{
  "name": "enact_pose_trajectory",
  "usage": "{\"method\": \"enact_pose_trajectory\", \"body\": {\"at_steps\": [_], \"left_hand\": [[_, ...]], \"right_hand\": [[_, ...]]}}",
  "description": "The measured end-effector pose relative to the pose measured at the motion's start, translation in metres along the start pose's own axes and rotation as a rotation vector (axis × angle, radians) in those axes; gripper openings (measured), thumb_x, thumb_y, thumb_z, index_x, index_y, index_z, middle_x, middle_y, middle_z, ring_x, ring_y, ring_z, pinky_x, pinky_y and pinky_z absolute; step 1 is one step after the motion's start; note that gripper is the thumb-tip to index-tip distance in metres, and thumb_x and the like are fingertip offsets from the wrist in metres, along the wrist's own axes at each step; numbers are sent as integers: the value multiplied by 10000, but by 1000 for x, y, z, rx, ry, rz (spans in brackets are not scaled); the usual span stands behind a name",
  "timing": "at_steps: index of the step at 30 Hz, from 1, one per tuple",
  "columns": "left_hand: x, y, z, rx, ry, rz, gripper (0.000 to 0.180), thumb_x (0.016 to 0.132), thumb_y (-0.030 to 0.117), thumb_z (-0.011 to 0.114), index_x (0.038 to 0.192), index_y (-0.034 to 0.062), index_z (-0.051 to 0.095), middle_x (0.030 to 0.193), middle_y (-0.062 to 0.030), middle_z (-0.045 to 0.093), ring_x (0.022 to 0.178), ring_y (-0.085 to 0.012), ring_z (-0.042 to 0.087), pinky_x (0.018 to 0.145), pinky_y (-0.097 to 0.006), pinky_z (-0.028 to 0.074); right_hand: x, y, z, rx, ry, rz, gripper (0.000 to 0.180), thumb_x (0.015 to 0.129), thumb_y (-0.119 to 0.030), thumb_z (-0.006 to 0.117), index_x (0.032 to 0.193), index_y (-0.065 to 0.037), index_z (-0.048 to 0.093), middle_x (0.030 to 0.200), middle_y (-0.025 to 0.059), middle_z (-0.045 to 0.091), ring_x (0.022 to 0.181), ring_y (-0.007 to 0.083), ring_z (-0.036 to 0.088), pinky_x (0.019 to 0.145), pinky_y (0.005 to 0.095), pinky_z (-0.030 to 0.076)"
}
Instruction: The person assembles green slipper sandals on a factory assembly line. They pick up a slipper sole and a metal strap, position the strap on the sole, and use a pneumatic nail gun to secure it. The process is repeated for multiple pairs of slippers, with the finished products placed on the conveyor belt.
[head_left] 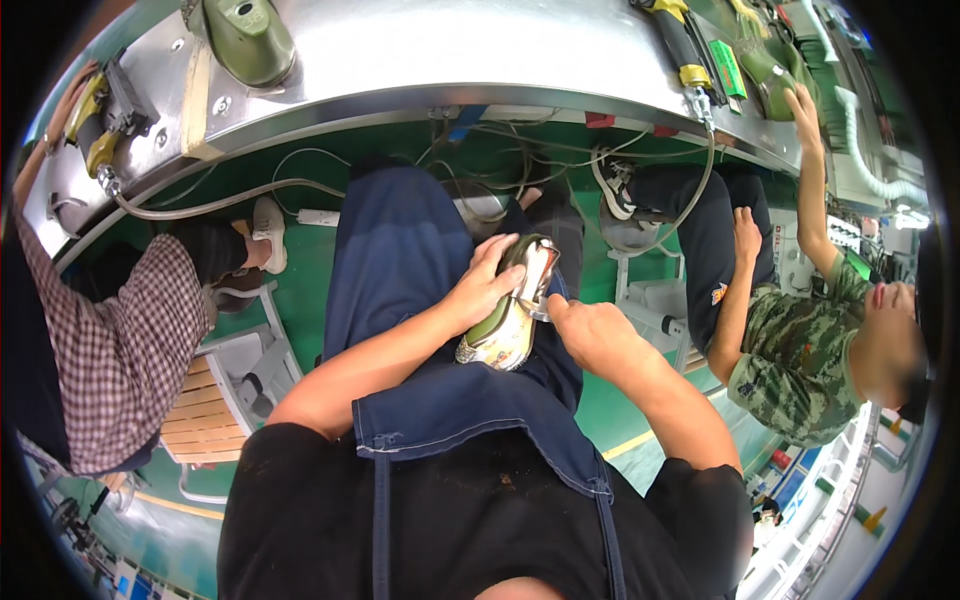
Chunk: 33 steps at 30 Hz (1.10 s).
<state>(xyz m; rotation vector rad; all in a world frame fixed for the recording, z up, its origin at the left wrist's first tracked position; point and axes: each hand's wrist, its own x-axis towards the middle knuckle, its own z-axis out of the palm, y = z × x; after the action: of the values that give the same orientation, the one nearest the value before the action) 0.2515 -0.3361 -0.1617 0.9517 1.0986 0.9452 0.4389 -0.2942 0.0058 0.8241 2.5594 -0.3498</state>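
Observation:
Across my lap lies a green shoe last (487, 325) with a pale, patterned shoe upper (500, 349) over its near part. My left hand (488, 287) grips the last from the left, its fingers bent over the top beside a shiny, reddish opening. From the right, my right hand (596, 338) is closed round a metal hand tool (538, 309). The tool's curved metal end meets the side of the upper; most of its handle is hidden in my palm, so its exact kind is unclear.
On the metal bench (420, 50) ahead stands another green last (248, 40). Yellow-and-black air tools (100, 125) with hoses lie at both sides. A person in checks (130, 340) sits left; one in camouflage (800, 350) sits right. Cables (500, 150) hang under the bench.

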Motion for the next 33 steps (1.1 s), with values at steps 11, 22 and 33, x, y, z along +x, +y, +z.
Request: {"method": "enact_pose_trajectory", "body": {"at_steps": [11, 22, 33], "left_hand": [[-10, 29, -11, -455, -220, -582, 710, 1063, 420, 654, 1478, -91, 389, 1292, -183, 632, 1129, -210, 659, 969, -369, 561], [-17, 16, 0, 57, -52, -439, 758, 1063, 449, 604, 1502, -130, 389, 1334, -239, 637, 1203, -281, 639, 1044, -369, 492], [-18, 26, -4, 199, -73, -454, 744, 1073, 443, 597, 1517, -107, 366, 1373, -251, 614, 1272, -285, 614, 1081, -366, 471]], "right_hand": [[-5, -32, 8, -254, 54, 158, 123, 860, -86, 647, 887, -90, 526, 678, 46, 616, 594, 232, 714, 567, 379, 570], [14, 90, -130, 396, 244, 240, 268, 912, -131, 683, 1109, 34, 604, 896, 283, 712, 896, 475, 713, 808, 530, 569], [171, 265, -176, 29, 851, 599, 512, 938, -286, 750, 1272, 48, 555, 1137, 327, 695, 1098, 517, 664, 976, 550, 521]]}}
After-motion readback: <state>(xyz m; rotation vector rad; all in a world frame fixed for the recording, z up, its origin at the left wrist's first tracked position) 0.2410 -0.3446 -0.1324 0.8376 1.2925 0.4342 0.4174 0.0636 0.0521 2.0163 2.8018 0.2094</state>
